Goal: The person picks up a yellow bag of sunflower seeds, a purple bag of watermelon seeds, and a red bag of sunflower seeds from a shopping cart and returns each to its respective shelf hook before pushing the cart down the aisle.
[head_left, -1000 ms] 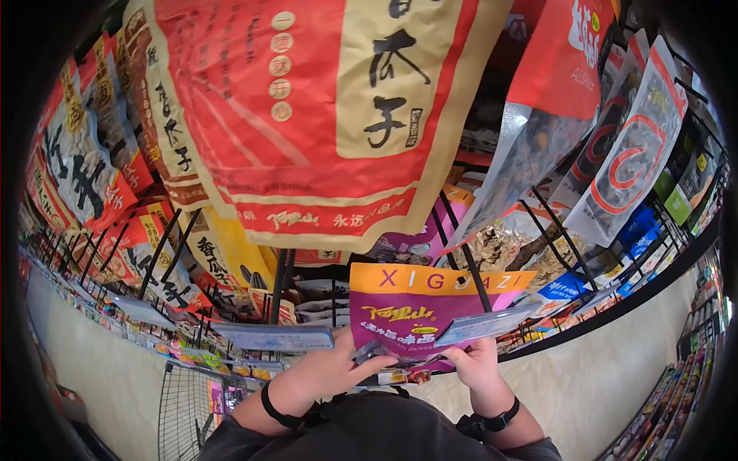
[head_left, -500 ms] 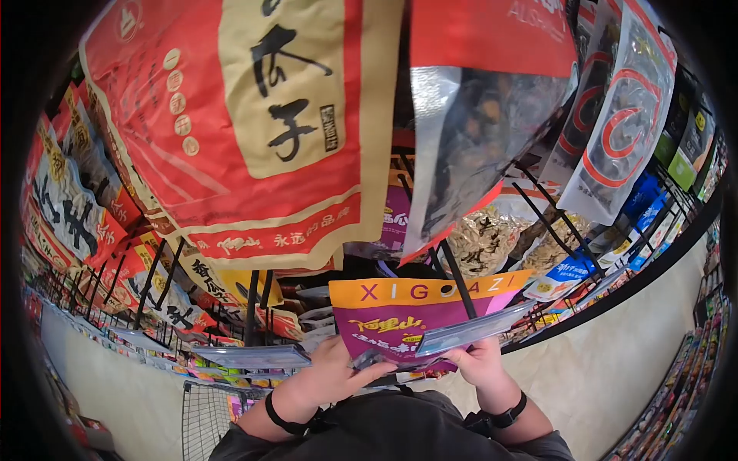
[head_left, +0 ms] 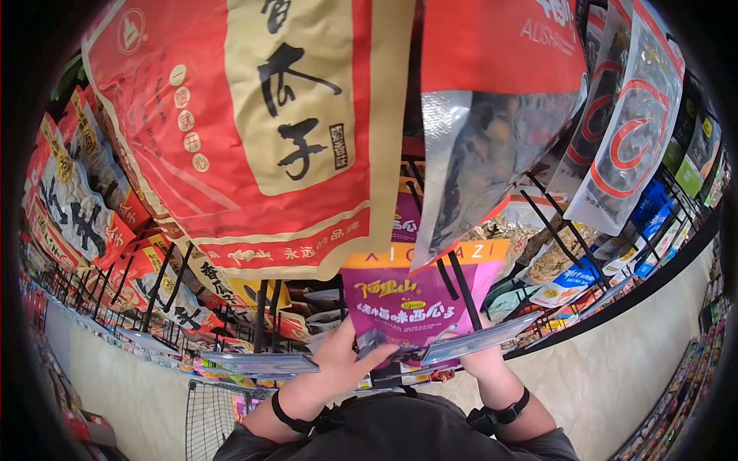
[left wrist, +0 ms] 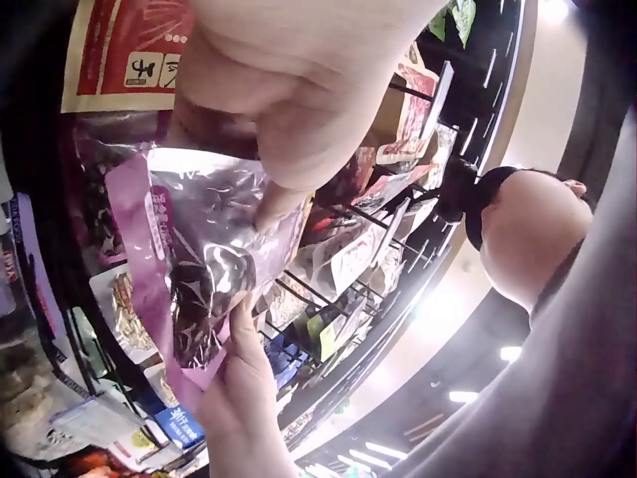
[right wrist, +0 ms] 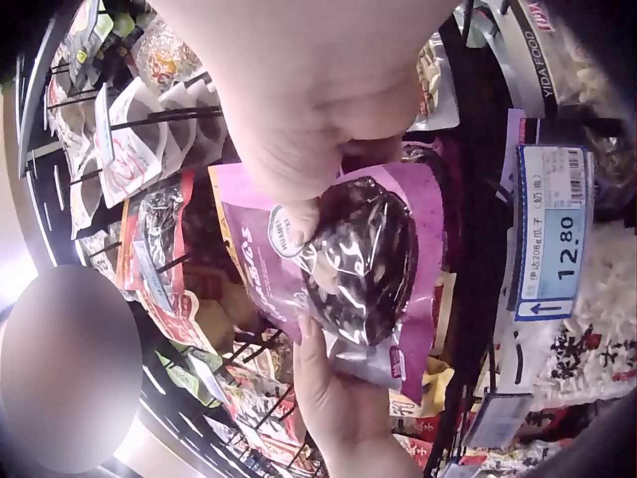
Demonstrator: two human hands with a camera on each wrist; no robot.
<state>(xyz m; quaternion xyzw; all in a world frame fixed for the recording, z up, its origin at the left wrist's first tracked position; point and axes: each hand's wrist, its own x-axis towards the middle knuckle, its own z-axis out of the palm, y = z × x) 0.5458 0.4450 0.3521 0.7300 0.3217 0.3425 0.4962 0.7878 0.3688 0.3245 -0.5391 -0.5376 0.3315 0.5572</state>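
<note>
A purple bag with an orange top band [head_left: 411, 296] is held between both hands, low among the rack hooks. My left hand [head_left: 338, 365] grips its lower left side, thumb across the front; my right hand [head_left: 480, 355] pinches the lower right side, partly behind a price tag holder [head_left: 480, 338]. In the right wrist view the bag's clear window [right wrist: 363, 264] shows dark contents, with the right hand [right wrist: 299, 110] above and the left hand [right wrist: 348, 423] below. The left wrist view shows the same bag [left wrist: 149, 259] between the left hand [left wrist: 289, 90] and right hand [left wrist: 244, 408].
A large red and beige bag [head_left: 300, 123] and a red bag with a clear lower part [head_left: 492, 146] hang close in front. Clear bags with red rings [head_left: 626, 131] hang at the right. Black hooks stick out around the hands. A wire cart [head_left: 207, 415] stands at the lower left.
The purple bag first shifted left and down, then rose somewhat, its top edge now partly behind the hanging bags. The hanging bags have shifted left in view. Both hands keep hold of the purple bag.
</note>
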